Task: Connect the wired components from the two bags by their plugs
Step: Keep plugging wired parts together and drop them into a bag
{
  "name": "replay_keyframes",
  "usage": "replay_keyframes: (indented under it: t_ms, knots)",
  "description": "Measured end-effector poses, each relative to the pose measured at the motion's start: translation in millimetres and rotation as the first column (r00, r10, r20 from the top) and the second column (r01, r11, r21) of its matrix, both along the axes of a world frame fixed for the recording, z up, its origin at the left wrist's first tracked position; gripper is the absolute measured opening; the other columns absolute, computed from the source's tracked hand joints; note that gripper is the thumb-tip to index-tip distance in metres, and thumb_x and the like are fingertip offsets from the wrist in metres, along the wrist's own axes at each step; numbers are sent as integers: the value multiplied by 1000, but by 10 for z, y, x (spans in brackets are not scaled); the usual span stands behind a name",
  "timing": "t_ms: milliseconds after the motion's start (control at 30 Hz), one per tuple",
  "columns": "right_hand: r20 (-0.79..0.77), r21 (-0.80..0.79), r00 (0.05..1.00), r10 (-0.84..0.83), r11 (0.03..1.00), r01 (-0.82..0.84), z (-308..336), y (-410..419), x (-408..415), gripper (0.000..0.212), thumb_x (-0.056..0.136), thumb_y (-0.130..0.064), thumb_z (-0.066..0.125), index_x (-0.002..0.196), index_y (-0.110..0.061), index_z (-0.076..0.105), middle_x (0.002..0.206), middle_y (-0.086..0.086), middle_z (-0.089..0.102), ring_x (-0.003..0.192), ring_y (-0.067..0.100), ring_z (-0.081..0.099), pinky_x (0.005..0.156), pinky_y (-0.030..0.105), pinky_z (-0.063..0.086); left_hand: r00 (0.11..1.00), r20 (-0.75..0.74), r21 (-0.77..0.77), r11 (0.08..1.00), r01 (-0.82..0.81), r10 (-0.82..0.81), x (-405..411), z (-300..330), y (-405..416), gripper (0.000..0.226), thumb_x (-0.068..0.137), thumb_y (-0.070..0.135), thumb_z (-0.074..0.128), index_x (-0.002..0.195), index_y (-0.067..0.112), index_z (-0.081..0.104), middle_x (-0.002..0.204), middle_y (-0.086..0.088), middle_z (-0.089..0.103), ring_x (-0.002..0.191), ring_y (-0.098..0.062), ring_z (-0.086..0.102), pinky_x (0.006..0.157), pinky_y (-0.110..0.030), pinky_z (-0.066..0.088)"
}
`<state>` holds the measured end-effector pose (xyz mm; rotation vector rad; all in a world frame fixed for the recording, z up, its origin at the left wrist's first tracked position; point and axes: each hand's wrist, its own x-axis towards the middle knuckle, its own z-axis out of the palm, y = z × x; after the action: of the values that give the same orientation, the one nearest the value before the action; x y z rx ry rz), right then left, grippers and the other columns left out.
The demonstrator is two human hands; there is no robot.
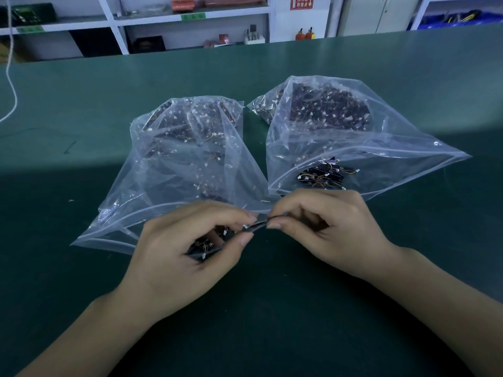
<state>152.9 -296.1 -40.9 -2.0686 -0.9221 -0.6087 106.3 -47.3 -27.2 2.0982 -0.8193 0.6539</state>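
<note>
two clear plastic zip bags of small black wired components with white plugs lie side by side on a dark green work table point(81, 268), their open mouths toward the viewer. the left clear bag point(174, 170) reaches the left hand; the right clear bag point(353, 137) lies just beyond the right hand, with a few black components and orange and yellow wires showing at its mouth point(321, 175). the left hand point(185, 254) curls its fingers round a small bunch of black components with white plugs point(209, 243) at the left bag's mouth. the right hand point(321, 224) pinches, between thumb and forefinger, the end of a thin dark piece point(258, 225) that the left fingertips also hold; whether plugs are mated there cannot be told. white shelving point(190, 20) stands behind the table.
</note>
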Motion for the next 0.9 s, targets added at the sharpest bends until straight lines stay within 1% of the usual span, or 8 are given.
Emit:
replay_keyframes:
  t_ms: [67,100,167,233,400,567,767,900]
  knots:
    - [28,-8,1000,-5,1000,5,-6,0,5,18,100,-27,73,93,-12,80,74,-28,43,61,-9,41,66,7,32,1000,-22,-3,1000,7,-7,12,2,7,14,96,23,78,104,12,80,106,4,78,91,-14,76,69,-30,61]
    - [51,-15,999,-4,1000,4,-4,-2,-1,17,100,-26,74,93,-12,81,77,-25,50,63,-11,42,67,7,33,999,-32,17,1000,-14,14,32,-7,8,17,95,25,79,102,9,80,103,2,78,90,-15,76,68,-31,60]
    - [83,-29,996,10,1000,-7,-2,-11,-10,17,101,-26,75,94,-13,82,81,-16,64,67,-15,44,68,6,35,999,21,45,998,-49,48,53,-12,3,17,95,26,80,97,9,82,96,2,77,86,-15,75,67,-32,59]
    - [114,-29,993,15,1000,-12,4,-11,-23,18,101,-28,76,94,-13,82,83,-13,68,70,-16,45,68,7,38,998,23,59,997,-52,51,50,-21,-7,15,95,24,80,93,9,82,91,3,76,81,-15,73,67,-32,56]
    - [123,16,992,24,1000,-26,-22,0,-21,19,96,-26,80,93,-8,81,89,-33,48,69,-18,45,71,4,33,998,29,7,998,-61,60,53,-36,-15,12,96,19,78,91,9,81,90,3,74,79,-14,70,66,-28,53]
    - [97,14,995,39,999,-41,-15,4,-24,16,97,-22,78,90,-7,80,92,-34,47,70,-17,46,70,3,33,999,27,30,999,-45,44,51,-32,-9,6,93,13,80,90,9,80,90,2,72,78,-15,69,64,-29,53]
    - [70,19,997,30,999,-31,-29,27,-30,18,99,-28,75,92,-12,79,86,-34,45,64,-12,42,67,5,32,998,42,43,998,-50,48,44,-35,1,6,94,15,80,91,11,80,91,5,72,79,-11,68,66,-26,53]
    - [77,15,996,43,999,-44,-39,31,-24,16,99,-25,75,92,-10,78,89,-35,47,67,-14,44,68,5,32,998,52,69,996,-50,47,46,-31,4,6,95,16,79,91,12,80,91,7,72,79,-10,68,67,-25,53]
